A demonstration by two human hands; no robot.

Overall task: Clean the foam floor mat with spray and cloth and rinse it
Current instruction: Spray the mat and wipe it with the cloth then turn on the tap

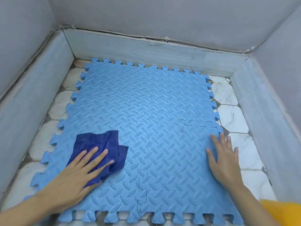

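Fingers [97, 152] of the left hand [78, 175] lie straight and spread on a dark blue cloth [101, 149], pressing it flat against the foam mat [162, 98] without curling round it. That cloth sits crumpled near the mat's near-left corner, its folds bunched toward the mat's middle, and part of it is hidden under the palm. On the other side, the right hand [224, 162] rests palm down with all 5 fingers straight and fanned, holding nothing; its fingertips reach the mat's right edge, close to the seam between the near and far tiles.

From the head camera, the mat is light blue with a raised leaf-like tread and is made of 4 interlocking squares (the wavy joints cross at the middle). Puzzle-shaped teeth run along every outer edge. It lies flat on a floor of pale marble-patterned tiles [234, 118], which shows as a strip along the mat's left, right and near edges. Low grey stone skirting [146, 51] borders the floor on 3 sides, with plain grey walls [162, 17] rising behind it. A piece of yellow fabric [283, 212] shows beyond the mat's near-right corner, beside the right forearm.
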